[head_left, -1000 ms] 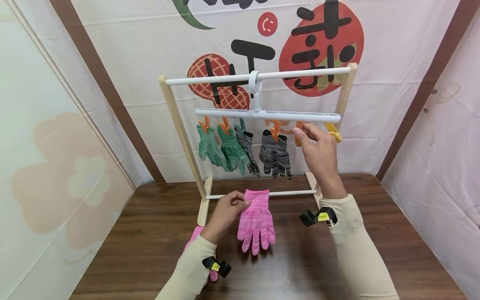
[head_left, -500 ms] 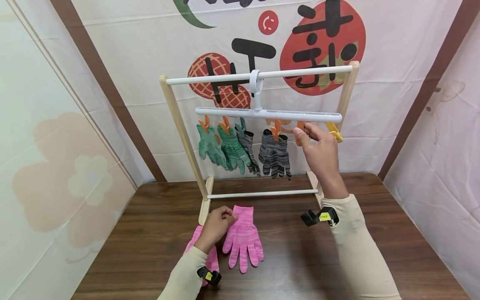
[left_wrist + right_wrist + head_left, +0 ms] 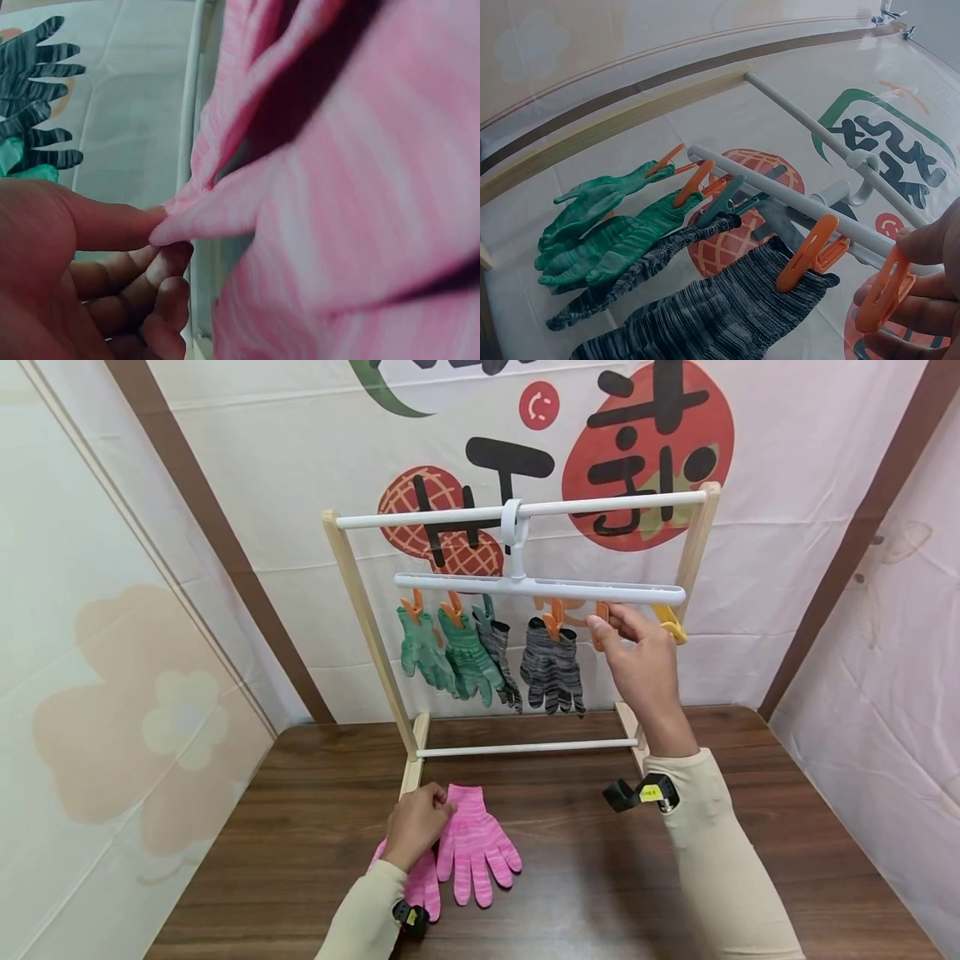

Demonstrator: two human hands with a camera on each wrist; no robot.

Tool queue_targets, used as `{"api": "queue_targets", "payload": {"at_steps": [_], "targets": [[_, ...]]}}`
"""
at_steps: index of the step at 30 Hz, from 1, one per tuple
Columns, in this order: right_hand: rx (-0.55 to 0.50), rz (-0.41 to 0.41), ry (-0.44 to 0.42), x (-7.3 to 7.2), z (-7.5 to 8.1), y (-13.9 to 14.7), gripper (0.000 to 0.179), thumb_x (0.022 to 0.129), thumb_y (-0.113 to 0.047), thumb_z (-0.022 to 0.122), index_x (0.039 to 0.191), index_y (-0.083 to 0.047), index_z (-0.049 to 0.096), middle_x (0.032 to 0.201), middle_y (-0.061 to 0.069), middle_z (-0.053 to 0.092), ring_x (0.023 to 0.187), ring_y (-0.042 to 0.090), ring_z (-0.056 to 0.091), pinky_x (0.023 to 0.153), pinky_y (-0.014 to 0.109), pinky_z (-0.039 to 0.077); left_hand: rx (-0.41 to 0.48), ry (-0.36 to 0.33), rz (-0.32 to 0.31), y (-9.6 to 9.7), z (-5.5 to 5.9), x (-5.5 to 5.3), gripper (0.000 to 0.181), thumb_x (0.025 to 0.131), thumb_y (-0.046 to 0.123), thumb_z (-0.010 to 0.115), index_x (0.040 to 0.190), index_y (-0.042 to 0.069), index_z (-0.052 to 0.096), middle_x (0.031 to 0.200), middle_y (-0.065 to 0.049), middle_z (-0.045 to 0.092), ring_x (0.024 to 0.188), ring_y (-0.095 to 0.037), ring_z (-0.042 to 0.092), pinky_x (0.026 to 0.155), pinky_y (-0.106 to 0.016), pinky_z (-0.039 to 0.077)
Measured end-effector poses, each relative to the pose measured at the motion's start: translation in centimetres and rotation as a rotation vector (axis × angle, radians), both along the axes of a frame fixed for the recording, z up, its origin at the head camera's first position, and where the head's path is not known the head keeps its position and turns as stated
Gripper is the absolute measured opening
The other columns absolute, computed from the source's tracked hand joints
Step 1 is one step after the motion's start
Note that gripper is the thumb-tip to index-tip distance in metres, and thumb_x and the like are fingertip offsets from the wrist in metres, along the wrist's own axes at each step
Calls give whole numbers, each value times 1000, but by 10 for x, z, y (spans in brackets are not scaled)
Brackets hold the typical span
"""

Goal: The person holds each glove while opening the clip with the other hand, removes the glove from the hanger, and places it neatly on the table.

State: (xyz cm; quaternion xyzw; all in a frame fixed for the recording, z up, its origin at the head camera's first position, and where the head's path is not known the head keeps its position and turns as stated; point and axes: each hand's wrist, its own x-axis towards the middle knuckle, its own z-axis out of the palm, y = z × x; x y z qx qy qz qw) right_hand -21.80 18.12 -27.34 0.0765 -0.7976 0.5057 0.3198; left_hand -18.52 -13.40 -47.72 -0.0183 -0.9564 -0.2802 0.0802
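Observation:
My left hand [image 3: 415, 827] pinches the cuff edge of a pink glove [image 3: 477, 856] low over the table; in the left wrist view the thumb [image 3: 112, 225] grips the knit from above. A second pink glove [image 3: 425, 885] lies partly hidden beneath that hand and wrist. My right hand [image 3: 643, 664] is raised at the right half of a white hanger [image 3: 592, 591], holding an orange clothespin [image 3: 883, 296] between thumb and fingers. To its left, a grey-black striped glove [image 3: 727, 300] hangs from another orange clothespin [image 3: 810, 251].
Two green gloves [image 3: 471, 660] and another grey-black glove [image 3: 495, 643] hang along the hanger's left half. A yellow clip [image 3: 672, 625] sits at its right end. The wooden rack [image 3: 367, 627], with a white lower bar [image 3: 525, 748], stands on the brown table [image 3: 600, 893].
My left hand has carried the pink glove down and left, from in front of the lower bar to beside the second pink glove. The right hand has stayed on the clothespin.

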Motion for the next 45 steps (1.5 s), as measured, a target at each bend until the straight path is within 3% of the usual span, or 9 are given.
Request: {"api": "queue_targets", "payload": {"at_steps": [9,14,18,25,30,36,45], "targets": [[-1,2,-8,2,0,-1,44,99,-38,68,129,-6,69,112,12,72,111,22,66,88,44,52,-87,5,-37,-7,-7,0,29,85,16,76,67,17,54,65,2,54,61,-19,52,51,-39,38],[-4,7,-7,2,1,-1,44,99,-38,68,129,-6,69,111,11,72,110,21,67,85,37,51,-103,3,-44,-10,-9,-2,33,84,13,76,64,18,50,61,4,48,58,-17,47,49,-36,34],[-9,10,-2,1,0,-1,45,99,-38,68,129,-5,69,111,11,72,107,20,66,83,31,49,-119,4,-47,-11,-9,-2,31,83,13,77,65,18,52,62,3,51,59,-17,49,49,-37,36],[-22,29,1,1,0,-2,43,99,-38,67,128,-7,69,111,10,71,106,19,65,83,30,49,-117,9,-17,-12,-9,-3,7,82,15,77,81,11,71,79,-4,67,74,-24,64,60,-46,49],[-23,34,-8,2,0,-2,46,99,-39,67,130,-5,67,114,11,70,107,21,64,84,32,50,-84,77,26,-8,-4,-4,13,86,18,76,93,7,73,81,-2,63,80,-26,64,66,-48,52],[-19,25,-18,3,-2,-2,50,99,-39,67,130,0,66,118,14,69,109,24,64,89,39,51,-19,189,-32,10,19,-12,20,92,23,75,103,7,71,87,-3,63,86,-26,63,73,-47,51],[-24,38,-25,5,-7,-2,49,98,-38,68,131,-1,65,119,14,69,109,24,64,93,45,51,143,317,-205,60,76,-29,25,97,22,70,115,5,69,104,-9,69,97,-26,66,85,-45,52]]}}
